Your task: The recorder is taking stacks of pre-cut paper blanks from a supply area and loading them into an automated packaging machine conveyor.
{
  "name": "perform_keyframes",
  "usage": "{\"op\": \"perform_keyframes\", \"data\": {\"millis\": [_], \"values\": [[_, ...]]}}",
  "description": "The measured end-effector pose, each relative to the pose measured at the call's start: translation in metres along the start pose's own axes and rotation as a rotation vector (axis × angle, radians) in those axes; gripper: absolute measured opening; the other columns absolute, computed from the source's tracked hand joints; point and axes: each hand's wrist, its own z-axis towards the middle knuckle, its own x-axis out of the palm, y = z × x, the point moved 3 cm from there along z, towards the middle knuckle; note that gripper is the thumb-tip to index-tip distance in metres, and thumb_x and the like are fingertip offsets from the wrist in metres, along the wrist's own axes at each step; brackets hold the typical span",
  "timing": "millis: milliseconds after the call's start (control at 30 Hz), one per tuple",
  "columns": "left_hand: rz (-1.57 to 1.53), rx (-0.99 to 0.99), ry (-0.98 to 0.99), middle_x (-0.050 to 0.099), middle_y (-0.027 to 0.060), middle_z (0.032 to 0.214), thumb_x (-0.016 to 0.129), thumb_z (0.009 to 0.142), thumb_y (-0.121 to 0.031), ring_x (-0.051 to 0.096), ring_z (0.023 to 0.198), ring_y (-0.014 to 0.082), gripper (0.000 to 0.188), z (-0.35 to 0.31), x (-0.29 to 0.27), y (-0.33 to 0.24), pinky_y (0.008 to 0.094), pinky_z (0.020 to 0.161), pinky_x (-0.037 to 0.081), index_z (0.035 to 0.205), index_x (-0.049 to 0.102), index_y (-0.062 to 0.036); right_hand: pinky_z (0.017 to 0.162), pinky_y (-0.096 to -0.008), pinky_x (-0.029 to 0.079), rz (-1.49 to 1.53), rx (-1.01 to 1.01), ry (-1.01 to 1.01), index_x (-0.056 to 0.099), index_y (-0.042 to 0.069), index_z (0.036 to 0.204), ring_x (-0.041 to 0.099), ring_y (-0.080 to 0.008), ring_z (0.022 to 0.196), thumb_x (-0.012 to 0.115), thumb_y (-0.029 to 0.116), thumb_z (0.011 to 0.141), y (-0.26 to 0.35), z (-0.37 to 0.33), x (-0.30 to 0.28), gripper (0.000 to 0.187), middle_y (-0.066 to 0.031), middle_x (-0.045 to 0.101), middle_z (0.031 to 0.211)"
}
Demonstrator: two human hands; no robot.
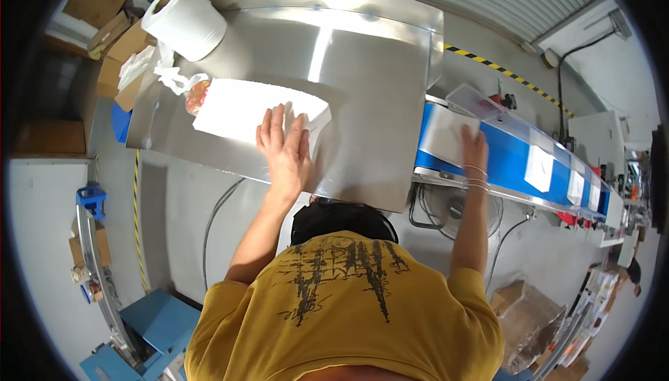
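The person wears a mustard-yellow T-shirt point(362, 339) with a rounded neckline at its lower edge in view. A dark grey print point(341, 276) spreads over the chest, made of scratchy strokes, thin handwritten-looking scrawls and long ragged streaks tapering to points. The left sleeve point(219, 311) and right sleeve point(472, 304) are short, plain and loose, in the same yellow. Past the shirt's hem shows a black garment point(341, 222), its kind unclear. Thin pale bands point(477, 180) circle the right wrist; both forearms are bare.
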Motion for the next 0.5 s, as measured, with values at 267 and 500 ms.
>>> {"op": "perform_keyframes", "data": {"millis": [267, 500], "values": [[-0.018, 0.002, 0.027, 0.042, 0.0147, 0.14, 0.066, 0.077, -0.003, 0.028, 0.134, 0.0385, 0.025, -0.002, -0.003, -0.003, 0.0553, 0.107, 0.019, 0.1, 0.07, -0.0109, 0.089, -0.0369, 0.046, 0.411, -0.607, 0.106, 0.056, 0.009, 0.121, 0.058, -0.0298, 0.103, 0.075, 0.017, 0.075, 0.177, -0.041, -0.017, 0.05, -0.0122, 0.06, 0.114], [-0.07, -0.017, 0.085, 0.034, 0.0168, 0.145, 0.065, 0.082, -0.01, 0.021, 0.138, 0.0386, 0.034, 0.011, -0.014, -0.009, 0.0534, 0.109, 0.016, 0.116, 0.062, -0.0118, 0.099, -0.0407, 0.038, 0.309, -1.114, 0.109, 0.053, 0.007, 0.123, 0.039, -0.0276, 0.128, 0.069, 0.024, 0.082, 0.284, -0.051, 0.046, 0.047, -0.012, 0.048, 0.132]]}}
